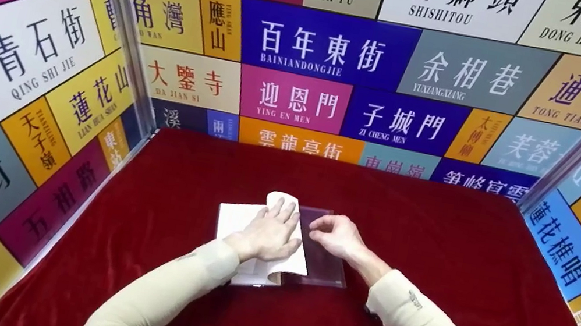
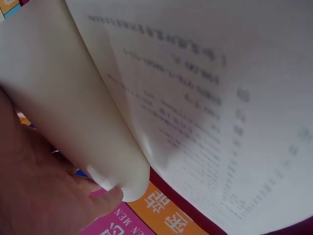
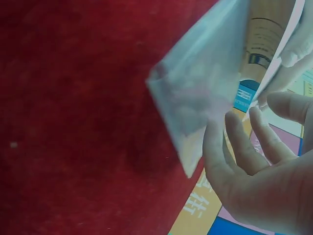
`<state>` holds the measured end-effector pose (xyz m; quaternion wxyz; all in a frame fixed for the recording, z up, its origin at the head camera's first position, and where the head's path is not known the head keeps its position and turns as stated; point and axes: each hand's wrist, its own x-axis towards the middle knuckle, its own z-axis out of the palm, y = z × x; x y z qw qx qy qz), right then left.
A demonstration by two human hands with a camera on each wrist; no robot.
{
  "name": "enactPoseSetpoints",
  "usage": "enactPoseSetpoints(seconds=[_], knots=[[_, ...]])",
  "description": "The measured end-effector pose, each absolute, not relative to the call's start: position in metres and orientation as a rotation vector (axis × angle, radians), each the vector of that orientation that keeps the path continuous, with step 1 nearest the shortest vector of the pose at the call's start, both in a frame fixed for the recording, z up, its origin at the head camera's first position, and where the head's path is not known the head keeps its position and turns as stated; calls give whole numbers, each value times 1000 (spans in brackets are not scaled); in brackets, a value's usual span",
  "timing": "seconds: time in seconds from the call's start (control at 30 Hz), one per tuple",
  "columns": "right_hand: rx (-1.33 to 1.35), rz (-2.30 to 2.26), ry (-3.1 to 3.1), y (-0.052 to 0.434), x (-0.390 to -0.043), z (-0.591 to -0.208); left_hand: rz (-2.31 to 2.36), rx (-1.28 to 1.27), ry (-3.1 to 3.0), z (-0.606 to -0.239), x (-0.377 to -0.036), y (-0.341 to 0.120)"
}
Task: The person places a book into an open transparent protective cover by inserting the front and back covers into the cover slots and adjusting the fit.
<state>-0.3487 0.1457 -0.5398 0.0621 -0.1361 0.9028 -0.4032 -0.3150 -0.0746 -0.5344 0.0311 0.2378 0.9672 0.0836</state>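
A white book lies in the middle of the surface, which is draped in dark red cloth. The left hand lies flat on the book, fingers straight, pressing a white page that curls up. The right hand is just over a clear cover on the book's right side. Its fingers are bent loosely, with a gap by the thumb, and grip nothing. I cannot tell if they touch the cover.

The left hand gets in the way and hides part of the page. The curled page hides some of the book too. Both arms wear cream sleeves. Bright walls stand on three sides, with shiny posts at the corners.

The walls are full of big signs. A blue sign says BAINIANDONGJIE, and a pink sign says YING EN MEN. A white sign says QING SHI JIE. Others say SHISHITOU, SHILITING and XIA FU. The book's print is too blurry to read, and so is the small mark on the right cuff.
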Motion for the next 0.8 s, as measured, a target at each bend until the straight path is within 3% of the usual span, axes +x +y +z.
enactPoseSetpoints(seconds=[0.3,0.8], knots=[[-545,-930,2874,142,-345,-547,185,741,2929,-531,-312,-79],[-481,-545,3085,120,-335,-557,-33,730,2903,-532,-310,-76]])
